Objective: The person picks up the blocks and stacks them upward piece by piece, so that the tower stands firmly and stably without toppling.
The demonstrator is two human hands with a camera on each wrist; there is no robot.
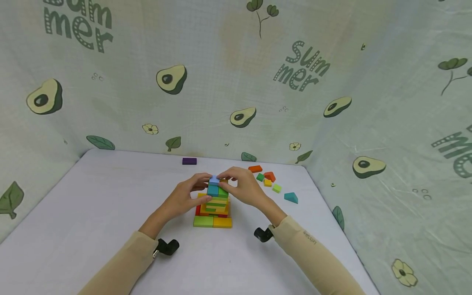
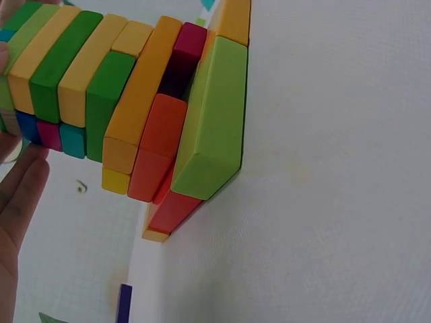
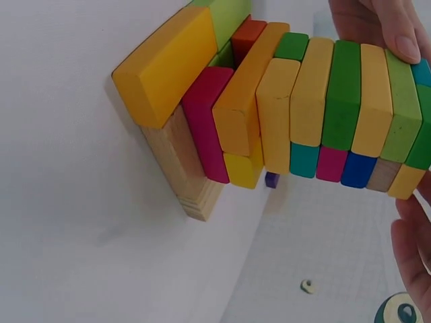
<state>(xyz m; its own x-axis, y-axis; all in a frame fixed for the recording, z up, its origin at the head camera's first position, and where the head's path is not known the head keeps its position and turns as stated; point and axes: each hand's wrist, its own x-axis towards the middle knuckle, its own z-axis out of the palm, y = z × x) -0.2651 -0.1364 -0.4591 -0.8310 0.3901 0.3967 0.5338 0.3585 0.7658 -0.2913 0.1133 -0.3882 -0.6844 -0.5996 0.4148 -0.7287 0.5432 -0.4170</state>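
Observation:
A tower of colourful wooden blocks (image 1: 217,202) stands on the table. My left hand (image 1: 184,196) holds its upper left side, thumb on the front and fingers curled toward the back. On top sits a light blue block (image 1: 214,179), with my right hand's (image 1: 242,186) thumb and fingers bent around it from the right. In the left wrist view, the left fingers (image 2: 25,195) lie behind the stacked layers. The right wrist view shows the right fingers (image 3: 411,235) beside the tower's upper end; the top itself is cut off there.
Right of the tower lie loose blocks, among them a teal block (image 1: 291,197), a yellow block (image 1: 267,182) and an orange block (image 1: 255,169). A purple block (image 1: 189,161) lies near the table's far edge. A patterned cloth (image 1: 206,123) hangs behind the table.

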